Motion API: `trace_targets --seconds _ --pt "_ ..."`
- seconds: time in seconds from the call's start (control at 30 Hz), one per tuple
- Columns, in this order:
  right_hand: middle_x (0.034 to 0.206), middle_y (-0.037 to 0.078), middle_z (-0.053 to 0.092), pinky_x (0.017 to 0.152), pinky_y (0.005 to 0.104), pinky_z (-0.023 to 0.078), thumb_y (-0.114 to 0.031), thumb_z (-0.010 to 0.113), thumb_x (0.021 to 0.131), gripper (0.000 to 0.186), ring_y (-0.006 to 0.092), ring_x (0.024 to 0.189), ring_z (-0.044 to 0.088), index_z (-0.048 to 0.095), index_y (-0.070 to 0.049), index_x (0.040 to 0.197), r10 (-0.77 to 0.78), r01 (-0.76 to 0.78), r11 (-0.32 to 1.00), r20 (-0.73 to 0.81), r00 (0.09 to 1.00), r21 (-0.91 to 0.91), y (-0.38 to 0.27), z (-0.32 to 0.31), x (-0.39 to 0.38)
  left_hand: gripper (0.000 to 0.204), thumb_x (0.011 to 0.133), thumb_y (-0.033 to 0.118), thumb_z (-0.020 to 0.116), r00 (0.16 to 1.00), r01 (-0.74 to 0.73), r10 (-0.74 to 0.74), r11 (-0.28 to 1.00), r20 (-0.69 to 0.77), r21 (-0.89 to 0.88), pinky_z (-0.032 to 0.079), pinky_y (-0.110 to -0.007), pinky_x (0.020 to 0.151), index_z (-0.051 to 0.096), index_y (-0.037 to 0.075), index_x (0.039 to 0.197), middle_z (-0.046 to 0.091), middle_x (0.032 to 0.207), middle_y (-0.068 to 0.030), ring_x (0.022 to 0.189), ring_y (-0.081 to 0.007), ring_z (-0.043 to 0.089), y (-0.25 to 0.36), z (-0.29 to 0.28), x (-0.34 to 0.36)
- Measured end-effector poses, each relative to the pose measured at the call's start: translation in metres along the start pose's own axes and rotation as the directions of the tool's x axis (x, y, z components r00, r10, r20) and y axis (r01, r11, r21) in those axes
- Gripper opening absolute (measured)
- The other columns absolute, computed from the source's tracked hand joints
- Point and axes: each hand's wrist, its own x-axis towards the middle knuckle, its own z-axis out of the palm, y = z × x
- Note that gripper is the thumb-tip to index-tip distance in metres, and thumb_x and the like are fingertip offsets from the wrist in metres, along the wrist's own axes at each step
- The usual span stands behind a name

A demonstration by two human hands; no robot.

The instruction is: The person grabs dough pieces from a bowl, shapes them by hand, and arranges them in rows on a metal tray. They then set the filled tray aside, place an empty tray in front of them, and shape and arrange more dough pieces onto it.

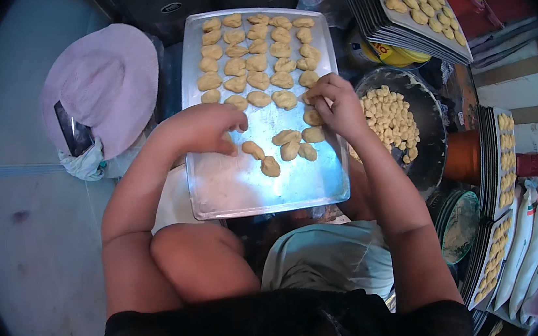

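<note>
A metal tray [272,197] lies before me, its far part lined with rows of pale yellow dough pieces [284,99]. Over its left side hovers my left hand [203,132], fingers curved and thumb apart; its palm is hidden. My right hand [340,105] is at the right edge, thumb and fingers closed on a dough piece [307,99] mostly covered by them. Just below that is another lump [312,117]. Nearer me lie a loose cluster of dough pieces [290,149] and two lumps touching each other [270,166].
Right of the tray stands a dark round basin [434,144] holding many small dough chunks [388,116]. Stacked trays with dough pieces [422,7] rise at the far right, with more stacks [504,156] nearer. A pink hat [102,80] with a phone [73,129] on it sits left.
</note>
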Motion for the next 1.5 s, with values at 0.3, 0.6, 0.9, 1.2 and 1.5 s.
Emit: trace_targets --seconds 0.3,0.6,0.9,1.2,1.5 --pt "0.101 0.008 0.067 0.084 0.0386 0.045 -0.022 0.07 0.077 0.027 0.0269 0.099 0.062 0.071 -0.012 0.102 -0.116 0.201 0.971 0.483 0.868 -0.128 -0.086 0.054 -0.017 0.024 0.08 0.014 0.071 0.924 0.19 -0.16 0.98 -0.348 0.055 0.049 -0.042 0.077 0.06 0.006 0.1 0.059 0.097 -0.0116 0.093 -0.0345 0.06 -0.02 0.024 -0.028" --pt "0.088 0.008 0.064 0.079 0.0417 0.045 -0.029 0.075 0.077 0.026 0.0299 0.088 0.062 0.069 -0.011 0.095 -0.04 0.043 0.999 0.321 0.946 -0.004 -0.098 0.061 -0.003 0.021 0.075 0.01 0.068 0.815 -0.038 0.22 0.944 -0.536 0.329 0.048 -0.042 0.08 0.061 0.007 0.095 0.059 0.098 -0.0083 0.097 -0.0301 0.059 -0.024 0.031 -0.03" --pt "0.097 0.013 0.066 0.087 0.0393 0.047 -0.031 0.081 0.073 0.048 0.0326 0.096 0.063 0.064 -0.009 0.112 0.112 -0.101 0.992 0.186 0.976 -0.072 -0.065 0.058 -0.017 0.014 0.076 0.015 0.068 0.839 -0.032 0.258 0.902 -0.48 0.43 0.042 -0.04 0.086 0.065 0.011 0.09 0.06 0.099 -0.0045 0.098 -0.0247 0.058 -0.017 0.047 -0.004" --pt "0.094 0.009 0.067 0.089 0.0412 0.039 -0.037 0.078 0.074 0.043 0.0275 0.098 0.061 0.066 -0.01 0.105 0.167 -0.086 0.952 0.261 0.951 -0.293 -0.066 0.018 -0.03 0.019 0.076 0.016 0.065 0.712 -0.055 0.361 0.884 -0.602 0.465 0.041 -0.038 0.082 0.068 0.013 0.095 0.06 0.088 -0.0003 0.092 -0.0212 0.057 -0.008 0.056 0.016" --pt "0.093 0.006 0.066 0.081 0.0411 0.042 -0.018 0.071 0.076 0.019 0.0255 0.092 0.061 0.068 -0.012 0.094 0.162 -0.114 0.962 0.182 0.97 -0.25 -0.044 -0.01 -0.024 0.029 0.077 0.015 0.069 0.878 -0.001 0.254 0.848 -0.406 0.529 0.041 -0.038 0.087 0.067 0.013 0.106 0.061 0.1 -0.0017 0.1 -0.0211 0.057 0.01 0.063 0.043"
